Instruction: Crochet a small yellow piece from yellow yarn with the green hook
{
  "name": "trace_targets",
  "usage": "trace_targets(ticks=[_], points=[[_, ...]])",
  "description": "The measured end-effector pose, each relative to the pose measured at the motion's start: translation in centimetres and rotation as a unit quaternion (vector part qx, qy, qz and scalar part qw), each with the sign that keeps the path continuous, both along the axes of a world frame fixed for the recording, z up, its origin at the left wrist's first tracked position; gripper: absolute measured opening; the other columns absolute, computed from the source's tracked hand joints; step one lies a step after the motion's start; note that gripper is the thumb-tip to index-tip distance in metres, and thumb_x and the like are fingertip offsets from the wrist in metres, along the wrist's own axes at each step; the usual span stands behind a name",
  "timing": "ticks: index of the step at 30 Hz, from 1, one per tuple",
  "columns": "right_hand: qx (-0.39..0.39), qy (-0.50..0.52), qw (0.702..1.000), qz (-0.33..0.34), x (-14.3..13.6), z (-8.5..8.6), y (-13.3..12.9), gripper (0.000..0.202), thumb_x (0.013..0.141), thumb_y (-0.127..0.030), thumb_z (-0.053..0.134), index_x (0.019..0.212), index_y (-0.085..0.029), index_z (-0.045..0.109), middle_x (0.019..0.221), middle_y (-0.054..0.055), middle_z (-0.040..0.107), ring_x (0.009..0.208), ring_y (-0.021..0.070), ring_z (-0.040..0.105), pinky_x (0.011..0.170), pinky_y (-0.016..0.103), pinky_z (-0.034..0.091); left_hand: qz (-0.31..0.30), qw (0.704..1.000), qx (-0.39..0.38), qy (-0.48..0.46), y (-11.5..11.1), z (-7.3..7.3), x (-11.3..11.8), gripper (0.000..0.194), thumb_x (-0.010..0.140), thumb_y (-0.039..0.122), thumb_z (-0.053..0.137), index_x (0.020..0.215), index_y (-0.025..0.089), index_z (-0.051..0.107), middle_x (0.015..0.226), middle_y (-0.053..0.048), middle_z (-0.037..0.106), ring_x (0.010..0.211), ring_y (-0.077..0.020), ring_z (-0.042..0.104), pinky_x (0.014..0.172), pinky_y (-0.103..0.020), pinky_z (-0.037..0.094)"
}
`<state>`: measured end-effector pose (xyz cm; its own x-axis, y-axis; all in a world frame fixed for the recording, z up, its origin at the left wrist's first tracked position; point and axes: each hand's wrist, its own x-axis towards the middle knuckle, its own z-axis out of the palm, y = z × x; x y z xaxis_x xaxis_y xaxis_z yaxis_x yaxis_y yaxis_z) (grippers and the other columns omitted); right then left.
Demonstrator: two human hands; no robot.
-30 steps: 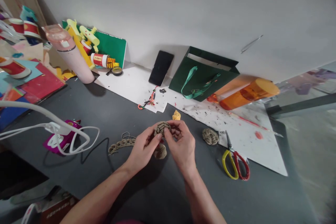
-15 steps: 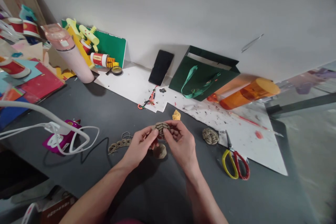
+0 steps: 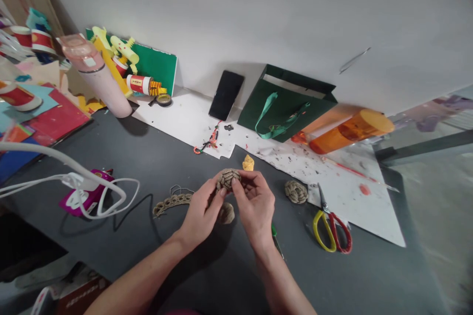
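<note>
So the left hand and right hand are both pinching the woven knot between their fingertips, and it's showing more of its braided face than a moment ago. Now a green-handled tool is peeking out on the tabletop beside the right wrist.

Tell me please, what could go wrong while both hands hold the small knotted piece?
The knotted piece sits in the fingertips of the left hand and right hand, so it might slip. The green-handled tool lies close to the right wrist, which could brush its thin shaft. The braided strip has loose thread near the left hand, which may snag.
</note>
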<state>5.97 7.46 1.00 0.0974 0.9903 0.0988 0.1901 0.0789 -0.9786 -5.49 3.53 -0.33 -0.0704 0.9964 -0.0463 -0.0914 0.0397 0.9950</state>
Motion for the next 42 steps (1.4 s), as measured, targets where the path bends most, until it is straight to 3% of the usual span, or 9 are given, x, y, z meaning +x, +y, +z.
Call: trace_targets(ticks=[5,10,15,19,21,24,29,37,42], points=[[-0.018,0.054,0.998,0.000,-0.7,-0.1,-0.2,0.012,0.081,-0.031,0.066,0.087,-0.021,0.061,0.078,0.006,0.076,0.071,0.0193,0.074,0.066,0.032,0.062,0.000,0.999,0.013,0.034,-0.3,0.3,0.4,0.047,0.102,0.039,0.046,0.142,0.015,0.055,0.141,-0.015,0.063,0.132,-0.0284,0.056,0.113,-0.041,0.041],[-0.026,0.061,0.998,0.011,-1.3,-0.6,-0.7,0.013,0.083,-0.031,0.065,0.088,-0.022,0.057,0.075,0.004,0.073,0.065,0.0177,0.071,0.060,0.029,0.060,0.021,0.999,0.012,0.045,-0.2,0.3,0.3,0.041,0.101,0.040,0.047,0.133,0.016,0.059,0.134,-0.014,0.066,0.124,-0.0269,0.061,0.108,-0.038,0.044],[0.014,-0.058,0.997,0.048,-0.8,-0.5,-0.5,0.008,0.084,-0.029,0.063,0.088,-0.022,0.059,0.079,0.003,0.069,0.066,0.0169,0.067,0.061,0.030,0.058,0.021,0.997,0.033,0.072,0.0,0.3,-0.4,0.032,0.103,0.036,0.041,0.119,0.017,0.061,0.117,-0.011,0.070,0.107,-0.0229,0.065,0.096,-0.034,0.048],[0.090,-0.153,0.979,0.099,0.3,0.5,0.0,0.028,0.082,-0.019,0.060,0.109,-0.022,0.066,0.095,0.005,0.065,0.064,0.0140,0.060,0.061,0.030,0.057,-0.026,0.995,0.009,0.098,0.2,1.0,-1.3,0.027,0.103,0.033,0.040,0.105,0.017,0.061,0.100,-0.008,0.071,0.091,-0.0204,0.065,0.085,-0.032,0.049],[0.111,-0.161,0.972,0.129,0.6,0.9,0.1,0.028,0.084,-0.016,0.057,0.108,-0.023,0.068,0.093,0.005,0.065,0.064,0.0141,0.059,0.060,0.029,0.056,-0.046,0.993,-0.007,0.112,0.2,1.3,-1.6,0.025,0.102,0.032,0.040,0.102,0.017,0.061,0.096,-0.007,0.070,0.087,-0.0204,0.065,0.082,-0.032,0.049],[0.107,-0.154,0.976,0.109,0.6,0.9,0.1,0.019,0.084,-0.016,0.057,0.097,-0.022,0.069,0.087,0.003,0.067,0.067,0.0155,0.062,0.061,0.029,0.056,-0.049,0.993,0.003,0.108,0.1,1.3,-1.6,0.027,0.101,0.028,0.041,0.116,0.017,0.060,0.113,-0.010,0.071,0.102,-0.0225,0.065,0.092,-0.034,0.049],[0.060,-0.131,0.987,0.071,0.2,0.2,-0.1,0.015,0.085,-0.021,0.060,0.097,-0.022,0.069,0.087,0.004,0.070,0.072,0.0172,0.067,0.064,0.030,0.058,-0.001,0.995,0.020,0.094,-0.2,0.4,-0.8,0.045,0.101,0.030,0.045,0.143,0.016,0.048,0.145,-0.014,0.058,0.130,-0.0254,0.056,0.112,-0.038,0.039],[0.120,-0.180,0.969,0.116,0.5,0.7,-0.1,0.016,0.085,-0.018,0.061,0.099,-0.019,0.069,0.086,0.004,0.066,0.063,0.0145,0.060,0.060,0.028,0.055,0.002,0.989,0.057,0.138,0.0,-0.1,-1.3,0.043,0.102,0.030,0.043,0.141,0.015,0.053,0.125,-0.015,0.068,0.115,-0.0246,0.064,0.104,-0.038,0.047],[0.082,-0.147,0.980,0.106,0.8,0.7,0.0,0.015,0.086,-0.020,0.060,0.096,-0.021,0.070,0.083,0.003,0.071,0.067,0.0158,0.065,0.062,0.028,0.056,-0.015,0.997,0.009,0.070,0.2,0.6,-1.6,0.047,0.103,0.042,0.041,0.139,0.017,0.058,0.118,-0.012,0.069,0.108,-0.0248,0.064,0.097,-0.038,0.051]])
